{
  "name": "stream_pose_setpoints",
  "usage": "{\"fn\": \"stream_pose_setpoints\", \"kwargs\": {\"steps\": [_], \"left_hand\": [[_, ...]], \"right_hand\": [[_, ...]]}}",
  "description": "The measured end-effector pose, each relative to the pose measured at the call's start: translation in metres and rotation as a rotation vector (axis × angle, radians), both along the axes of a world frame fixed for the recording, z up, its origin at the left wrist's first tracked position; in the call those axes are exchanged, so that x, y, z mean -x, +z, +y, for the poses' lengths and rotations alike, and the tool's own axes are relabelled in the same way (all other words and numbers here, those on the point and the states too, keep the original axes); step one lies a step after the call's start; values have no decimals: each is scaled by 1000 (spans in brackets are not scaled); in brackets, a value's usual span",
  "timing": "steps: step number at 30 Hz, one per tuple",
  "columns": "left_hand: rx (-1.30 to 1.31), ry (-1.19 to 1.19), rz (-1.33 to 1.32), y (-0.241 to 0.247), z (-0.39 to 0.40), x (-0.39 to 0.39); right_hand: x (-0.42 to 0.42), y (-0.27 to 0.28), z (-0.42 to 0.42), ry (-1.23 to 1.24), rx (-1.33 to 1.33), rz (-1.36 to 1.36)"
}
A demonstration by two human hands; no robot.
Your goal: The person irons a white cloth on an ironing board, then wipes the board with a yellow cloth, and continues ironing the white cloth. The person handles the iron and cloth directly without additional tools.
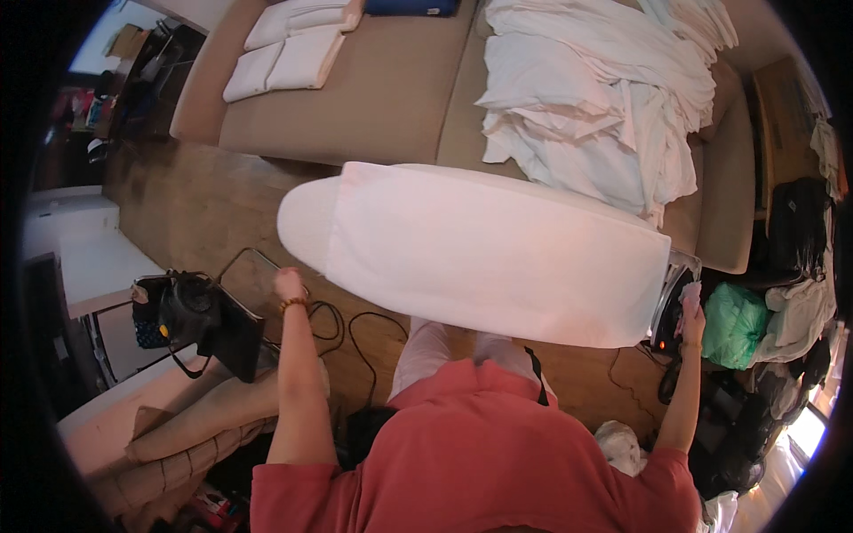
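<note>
A white cloth point(493, 253) lies flat over most of an ironing board point(306, 216), whose rounded bare tip points left. My left hand point(290, 285) is curled beside that tip, with a beaded bracelet at the wrist. A bent metal tube point(250, 252) reaches the same hand; whether the fingers grip it is unclear. At the board's right end sits an iron point(668, 310) with a small orange light lit. My right hand point(693, 323) is closed on a crumpled pale cloth point(690, 296) right beside the iron; its hold on the handle cannot be made out.
Behind the board, a beige sofa point(393, 100) carries folded white cloths point(286, 63) and a heap of white fabric point(593, 100). A black bag point(193, 306) is at left. Cables point(363, 326) run over the wooden floor. A green plastic bag point(735, 326) stands at right.
</note>
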State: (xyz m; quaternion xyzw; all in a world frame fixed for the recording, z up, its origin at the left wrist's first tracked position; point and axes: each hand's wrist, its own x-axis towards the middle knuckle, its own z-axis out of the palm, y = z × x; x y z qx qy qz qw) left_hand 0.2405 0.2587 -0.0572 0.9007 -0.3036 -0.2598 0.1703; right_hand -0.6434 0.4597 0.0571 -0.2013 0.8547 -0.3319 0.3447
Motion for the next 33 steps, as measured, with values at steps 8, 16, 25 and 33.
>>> {"fn": "stream_pose_setpoints", "kwargs": {"steps": [8,16,25,33], "left_hand": [[-234,-375,984,5,26,61],[-168,-325,1061,30,44,34],[-44,-281,848,41,33,54],[8,-505,496,71,-28,80]], "right_hand": [[-298,60,-87,1131,-226,15],[-602,26,-203,1428,22,89],[-573,25,-209,1425,-23,104],[-296,30,-109,1173,-103,218]]}}
